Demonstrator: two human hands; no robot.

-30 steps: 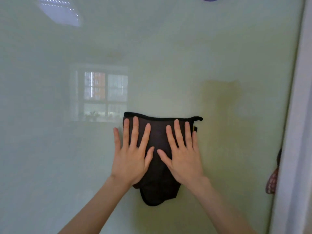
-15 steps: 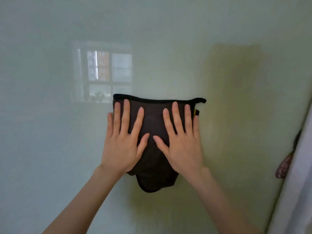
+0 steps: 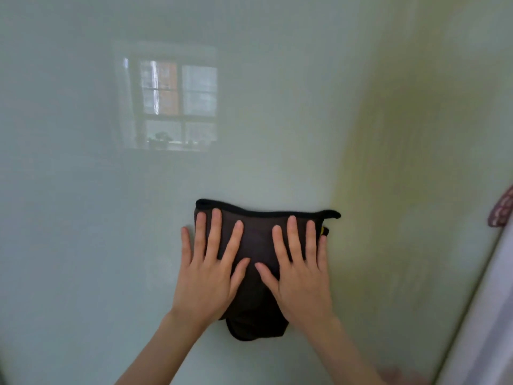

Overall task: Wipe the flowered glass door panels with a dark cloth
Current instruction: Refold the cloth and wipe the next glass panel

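Bare glass panel (image 3: 83,245) lies open left and above; the door frame (image 3: 483,315) blocks the right

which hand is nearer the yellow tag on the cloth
Right. The right hand has its little finger right beside the yellow tag at the cloth's right edge; the left hand presses the opposite side.

The single head-worn camera looks straight at the glass door panel (image 3: 277,107) from close by, facing forward and slightly down, with both forearms entering from the bottom edge and the door frame (image 3: 483,315) slanting along the right.
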